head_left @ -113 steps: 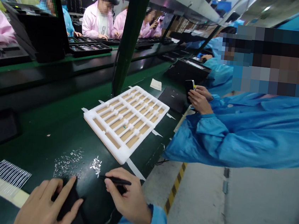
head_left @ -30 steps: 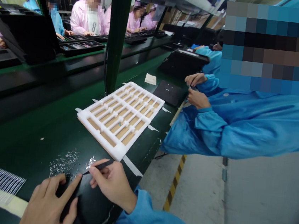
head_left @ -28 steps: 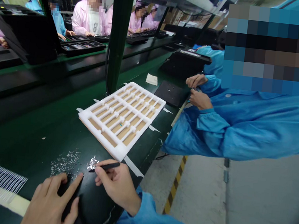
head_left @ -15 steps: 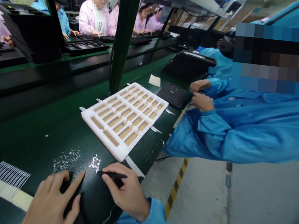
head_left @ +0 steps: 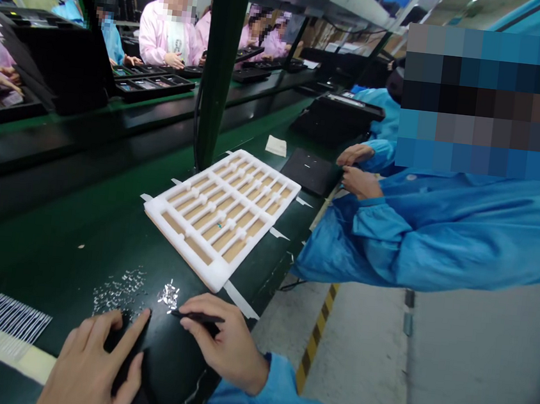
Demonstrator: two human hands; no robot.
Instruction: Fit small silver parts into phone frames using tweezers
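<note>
Black tweezers are pinched in my right hand, their tips at the edge of a small heap of shiny metal pieces. My left hand rests on the dark green bench with its fingers apart. Its index fingertip is beside a wider scatter of tiny metal parts, and the hand hides the near edge of that scatter. Left of this hand lies a cream strip with a row of thin silvery strips along it.
A white foam tray with many slots is beyond my hands, with pieces of white tape around it. A co-worker's hands are at the bench edge on the right, near a flat black slab. A green post rises behind the tray.
The tweezer tips have shifted slightly left and down along the small heap's edge. My left hand stays nearly in place. The whole view has shifted a little.
</note>
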